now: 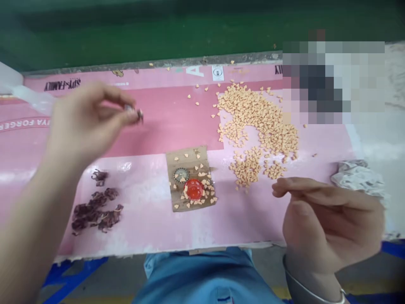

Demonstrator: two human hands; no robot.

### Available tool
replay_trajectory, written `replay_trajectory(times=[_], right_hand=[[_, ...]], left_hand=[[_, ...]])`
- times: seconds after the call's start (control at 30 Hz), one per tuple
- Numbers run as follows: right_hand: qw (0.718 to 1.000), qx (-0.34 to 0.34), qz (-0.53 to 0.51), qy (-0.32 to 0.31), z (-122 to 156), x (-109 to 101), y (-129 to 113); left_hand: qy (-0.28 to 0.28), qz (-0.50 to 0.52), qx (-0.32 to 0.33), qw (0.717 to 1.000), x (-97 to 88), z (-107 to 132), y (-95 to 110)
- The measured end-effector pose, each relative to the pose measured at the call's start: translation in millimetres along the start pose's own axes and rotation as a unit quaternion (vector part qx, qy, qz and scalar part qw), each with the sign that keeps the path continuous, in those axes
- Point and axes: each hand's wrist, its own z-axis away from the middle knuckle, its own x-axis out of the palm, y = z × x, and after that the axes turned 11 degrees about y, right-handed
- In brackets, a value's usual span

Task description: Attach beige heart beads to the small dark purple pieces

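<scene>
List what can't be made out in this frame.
Head view:
- Dark piece in the left hand: blurred, partly covered by the hand.
- Whether the right hand holds anything: its own fingers block the view.
- Upper right: a pixelated block hides what is there.
- Left forearm: cut off by the picture's edge.

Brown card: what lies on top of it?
On the brown card sit a round red object, a grey toothed disc and scattered tan pieces. The card's surface beneath them is covered.
</scene>
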Motion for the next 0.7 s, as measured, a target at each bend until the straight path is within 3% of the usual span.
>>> replay_trajectory(times=[0.1,0.17,0.23,0.3,0.37,0.47,0.6,0.7], right_hand=[[0.997,0.027,-0.017,0.074,2.5,-6.7,7.8],[0.995,0.042,-0.015,0.085,4.2,-10.4,10.0],[0.993,0.05,-0.014,0.108,4.5,-14.5,11.2],[0.99,0.059,-0.021,0.125,2.4,-18.4,11.9],[0.987,0.076,-0.023,0.138,-1.7,-20.7,11.9],[0.983,0.094,-0.008,0.16,-8.1,-20.1,10.7],[0.977,0.122,0.013,0.176,-8.7,-15.3,9.2],[0.971,0.146,0.033,0.185,-5.2,-15.2,9.8]], left_hand=[[0.052,-0.131,0.039,0.989,12.5,-94.7,3.1],[0.08,-0.17,0.043,0.981,20.2,-140.6,7.4],[0.1,-0.195,0.037,0.975,26.4,-168.6,9.4],[0.115,-0.228,0.033,0.966,28.5,-180.7,9.0],[0.121,-0.262,0.043,0.956,23.5,-178.8,8.8],[0.087,-0.303,0.068,0.947,-1.0,-151.8,12.1],[-0.017,-0.35,0.058,0.935,-55.6,-82.4,10.9],[-0.054,-0.393,0.05,0.917,-94.7,-24.4,-8.1]])
